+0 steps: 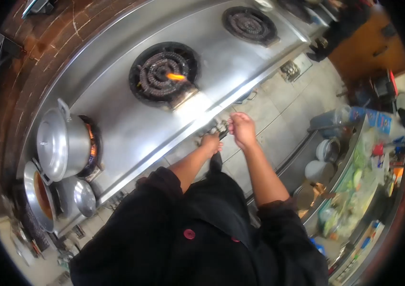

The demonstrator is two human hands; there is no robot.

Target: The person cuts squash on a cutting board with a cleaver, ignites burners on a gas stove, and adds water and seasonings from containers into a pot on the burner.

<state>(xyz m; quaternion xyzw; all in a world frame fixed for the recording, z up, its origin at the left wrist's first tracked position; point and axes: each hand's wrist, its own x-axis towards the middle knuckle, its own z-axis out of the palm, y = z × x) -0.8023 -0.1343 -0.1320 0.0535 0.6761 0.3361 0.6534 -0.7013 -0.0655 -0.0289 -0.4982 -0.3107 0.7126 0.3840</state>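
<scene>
Black red-buttoned jacket [164,238] hung nearest; the left hand [210,142] curled by the stove's valve fittings [220,127], the right hand [244,130] bent narrow beside it, either's hold unclear.

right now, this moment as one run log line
left hand: by metal fittings | right hand: fingers curled, beside left hand | nearest burner: flame showing | large pot: over glowing burner

The left hand [210,143] partly covered the metal fittings [219,127] below the edge of the stove [116,128], so its grip could not be made out. Curled fingers hid the palm of the right hand [243,130]. A lid [51,143] concealed the inside of the big pot [76,152]. The greens [343,209] were blurred, and the person [347,28] at upper right was blurred and cut off.
</scene>
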